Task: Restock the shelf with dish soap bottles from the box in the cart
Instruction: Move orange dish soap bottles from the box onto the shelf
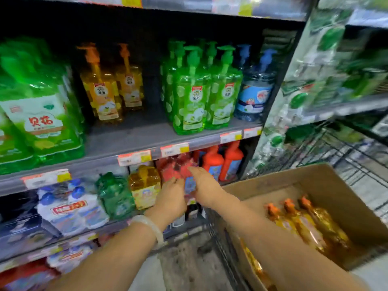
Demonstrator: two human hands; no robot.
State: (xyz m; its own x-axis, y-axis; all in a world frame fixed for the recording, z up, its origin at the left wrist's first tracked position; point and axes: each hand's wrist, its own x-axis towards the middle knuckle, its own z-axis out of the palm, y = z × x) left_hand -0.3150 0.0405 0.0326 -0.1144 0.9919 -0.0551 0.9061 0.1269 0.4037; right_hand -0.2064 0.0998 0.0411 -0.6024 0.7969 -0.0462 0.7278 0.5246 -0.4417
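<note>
At the lower shelf (pixel 100 166) of a supermarket aisle, a person reaches with both hands to a red shrink-wrapped pack (pixel 177 168), just left of the red bottles (pixel 222 162). The left hand (pixel 171 198) curls its fingers against the pack's near side; the right hand (pixel 202 185) lies on it, fingers together, grip unclear through blur. Orange dish soap bottles (pixel 304 223) lie right of the pack in the cardboard box (pixel 340 196) in the wire cart (pixel 346 148). Likely the pack is being shifted for room; both hands should steady it so neighbouring stock stays upright. Above the pack, matching orange bottles (pixel 113 89) stand beside green ones (pixel 201 91).
</note>
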